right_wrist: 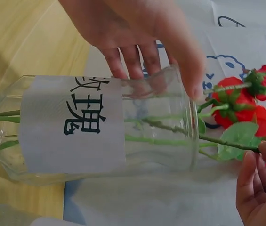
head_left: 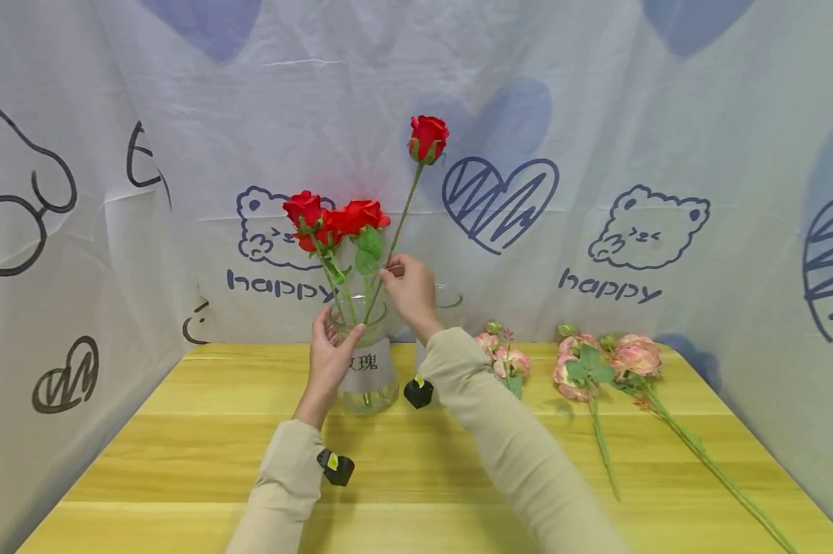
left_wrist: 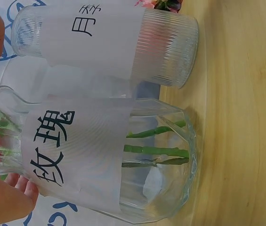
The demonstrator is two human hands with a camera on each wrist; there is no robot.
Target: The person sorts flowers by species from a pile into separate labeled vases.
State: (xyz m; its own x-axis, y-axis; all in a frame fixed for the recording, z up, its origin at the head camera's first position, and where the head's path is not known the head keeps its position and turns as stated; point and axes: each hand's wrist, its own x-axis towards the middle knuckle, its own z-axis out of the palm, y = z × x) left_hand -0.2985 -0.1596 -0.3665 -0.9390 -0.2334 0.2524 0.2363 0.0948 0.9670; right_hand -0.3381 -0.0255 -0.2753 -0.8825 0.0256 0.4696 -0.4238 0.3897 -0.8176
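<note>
My left hand (head_left: pixel 329 363) holds the neck of a clear glass vase (head_left: pixel 380 391), thumb at the rim and fingers round the far side. Its white paper label (right_wrist: pixel 71 141) carries black characters. Several red roses (head_left: pixel 362 217) stand in the vase, their green stems (left_wrist: pixel 158 151) reaching near its bottom. Above the rim, my right hand (head_left: pixel 411 292) pinches the stem of another red rose (head_left: pixel 428 140), which leans right and rises higher than the others. The lower end of this stem (right_wrist: pixel 165 126) is inside the vase mouth.
A second ribbed glass vase (left_wrist: pixel 170 49) with a label stands to the right, mostly hidden behind my right arm in the head view. Pink flowers (head_left: pixel 636 356) with long stems lie on the wooden table (head_left: pixel 201 431) at the right. A printed cloth (head_left: pixel 527 46) hangs behind.
</note>
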